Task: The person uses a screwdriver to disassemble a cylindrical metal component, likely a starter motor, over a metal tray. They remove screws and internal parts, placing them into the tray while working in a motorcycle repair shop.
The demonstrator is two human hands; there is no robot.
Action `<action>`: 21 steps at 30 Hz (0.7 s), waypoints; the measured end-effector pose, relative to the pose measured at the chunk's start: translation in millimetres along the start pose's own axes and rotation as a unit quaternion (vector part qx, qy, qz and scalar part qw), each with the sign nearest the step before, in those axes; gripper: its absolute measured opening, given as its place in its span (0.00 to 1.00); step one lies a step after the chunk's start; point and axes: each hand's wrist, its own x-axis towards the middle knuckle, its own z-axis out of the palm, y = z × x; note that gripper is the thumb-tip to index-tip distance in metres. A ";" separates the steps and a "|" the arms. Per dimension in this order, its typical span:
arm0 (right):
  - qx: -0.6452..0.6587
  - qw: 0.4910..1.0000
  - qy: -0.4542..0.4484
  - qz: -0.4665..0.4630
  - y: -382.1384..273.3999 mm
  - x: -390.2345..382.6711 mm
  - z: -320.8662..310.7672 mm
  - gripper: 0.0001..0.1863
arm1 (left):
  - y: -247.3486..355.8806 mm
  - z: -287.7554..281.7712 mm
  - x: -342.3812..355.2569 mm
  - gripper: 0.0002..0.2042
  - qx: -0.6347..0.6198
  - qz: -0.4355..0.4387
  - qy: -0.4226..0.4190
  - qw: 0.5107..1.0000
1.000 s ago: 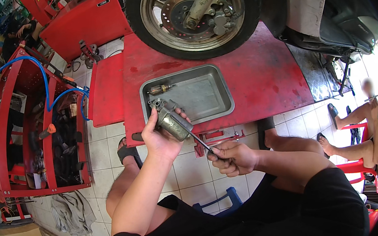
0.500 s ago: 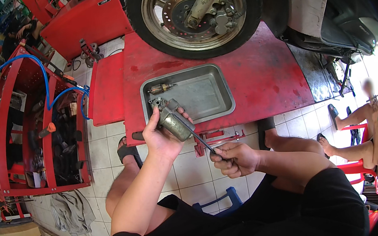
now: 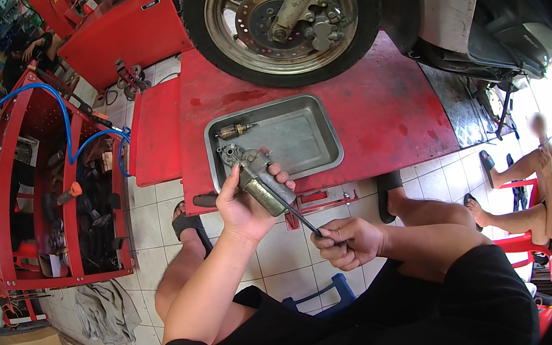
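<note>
My left hand [image 3: 247, 207] is wrapped round a worn metal starter motor [image 3: 260, 187], a greenish-grey cylinder with a bracketed end pointing up over the tray. From its lower end a thin dark cable or rod [image 3: 305, 220] runs to my right hand [image 3: 350, 242]; I cannot tell which it is. The right fingers are closed round its far end, hiding that end. Behind the motor sits a shallow grey metal tray [image 3: 335, 139], in which a copper-coloured armature [image 3: 235, 130] lies at the upper left. A dark handle [image 3: 205, 200] rests at the tray's near left, beside my left hand.
The tray stands on a red lift platform [image 3: 391, 103] under a scooter's front wheel [image 3: 368, 23]. At left is a red tool cart [image 3: 76, 225] with a blue air hose [image 3: 66, 122]. A blue stool [image 3: 340, 289] shows below me. Another person's bare leg [image 3: 515, 215] is at right.
The starter motor has tilted and shifted slightly down and right, showing more of its bracketed end. My right hand has moved a little right and down, still gripping the dark length.
</note>
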 end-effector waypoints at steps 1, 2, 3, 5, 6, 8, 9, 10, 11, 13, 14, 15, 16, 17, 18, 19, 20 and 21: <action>-0.034 0.999 0.027 -0.005 -1.0 -0.7 4.4 0.17 | -0.2 -0.3 0.3 0.27 -0.002 0.001 -0.001 1.000; -0.068 0.996 0.054 -0.010 -3.2 -1.4 10.6 0.18 | -0.3 -0.1 0.1 0.28 0.013 0.011 0.001 1.000; -0.101 0.991 0.081 -0.015 -4.1 -1.7 15.0 0.18 | -0.2 0.8 -0.5 0.28 0.028 0.020 0.002 0.999; -0.154 0.981 0.110 -0.033 -2.7 -2.9 17.4 0.19 | -0.8 2.3 0.0 0.28 0.054 0.033 0.002 0.998; -0.179 0.975 0.125 -0.043 -1.6 -3.4 18.5 0.19 | -1.4 2.3 -0.5 0.28 0.064 0.038 0.001 0.997; -0.221 0.963 0.143 -0.063 1.1 -2.5 23.7 0.19 | -1.7 4.3 -2.0 0.27 0.082 0.047 0.003 0.996; -0.242 0.955 0.152 -0.073 2.4 -1.8 25.3 0.19 | -2.2 6.0 -2.8 0.27 0.089 0.050 0.006 0.995; -0.258 0.948 0.170 -0.077 3.6 -0.8 25.6 0.18 | -2.5 6.5 -3.6 0.27 0.096 0.055 0.010 0.994; -0.274 0.940 0.188 -0.080 4.8 0.2 25.8 0.18 | -2.3 5.2 -3.4 0.27 0.097 0.055 0.012 0.994; -0.307 0.922 0.217 -0.089 5.2 0.8 24.6 0.17 | -1.8 1.0 -2.1 0.26 0.099 0.055 0.016 0.993; -0.324 0.913 0.227 -0.095 4.2 1.0 22.4 0.17 | -1.8 0.3 -1.5 0.26 0.097 0.054 0.020 0.994; -0.342 0.904 0.238 -0.100 3.3 1.3 21.4 0.17 | -1.7 -0.3 -1.0 0.25 0.096 0.054 0.025 0.994; -0.365 0.889 0.257 -0.106 2.4 1.9 21.7 0.17 | -1.7 -0.7 -0.3 0.24 0.094 0.053 0.029 0.994; -0.387 0.873 0.275 -0.112 1.5 3.1 22.3 0.17 | -1.5 -1.1 0.3 0.24 0.097 0.055 0.038 0.993; -0.410 0.856 0.294 -0.117 1.1 4.2 22.7 0.17 | -1.3 -1.5 0.8 0.23 0.100 0.056 0.046 0.992; -0.438 0.835 0.307 -0.131 1.0 5.1 22.1 0.17 | -1.2 -1.5 1.3 0.22 0.103 0.058 0.054 0.991; -0.466 0.812 0.320 -0.144 0.9 6.1 20.3 0.17 | -1.2 -1.4 2.0 0.21 0.106 0.059 0.071 0.990; -0.493 0.789 0.332 -0.157 0.7 6.7 18.6 0.17 | -1.2 -1.2 2.7 0.21 0.108 0.060 0.087 0.989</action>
